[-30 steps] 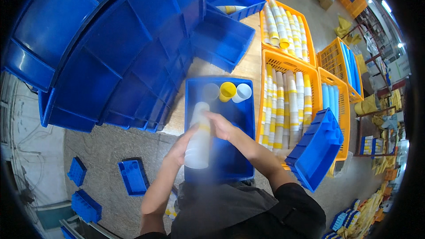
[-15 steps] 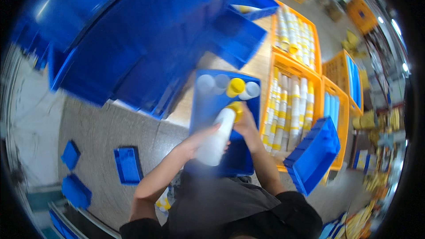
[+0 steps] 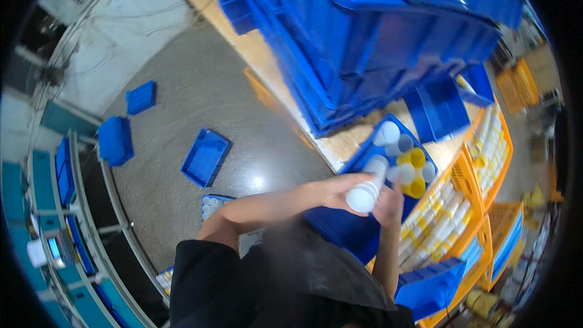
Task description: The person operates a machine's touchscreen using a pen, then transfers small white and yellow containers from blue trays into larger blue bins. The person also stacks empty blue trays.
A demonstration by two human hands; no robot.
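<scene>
My left hand (image 3: 344, 191) is closed around a white tube (image 3: 361, 199), which tilts over the blue bin (image 3: 340, 222) with its round end toward me. Close beside the tube is my right hand (image 3: 388, 206), one finger pointing up toward the bin's far part; its other fingers are blurred and partly hidden, so its grip cannot be made out. Past my hands, white and yellow tubes stand in the bin: a yellow one (image 3: 417, 158), another yellow one (image 3: 415, 187) and a white one (image 3: 387, 133) among several.
Tall stacked blue bins (image 3: 388, 42) fill the far side of the wooden table (image 3: 340, 146). At the right are orange crates (image 3: 480, 191) with white and yellow tubes, and a tilted blue bin (image 3: 434, 285). On the floor at left lies a blue tray (image 3: 206, 157); shelving (image 3: 79, 206) stands beyond.
My view has swung left, so more floor shows. The white tube now points its round end toward me, and my right hand no longer grips a yellow end on it.
</scene>
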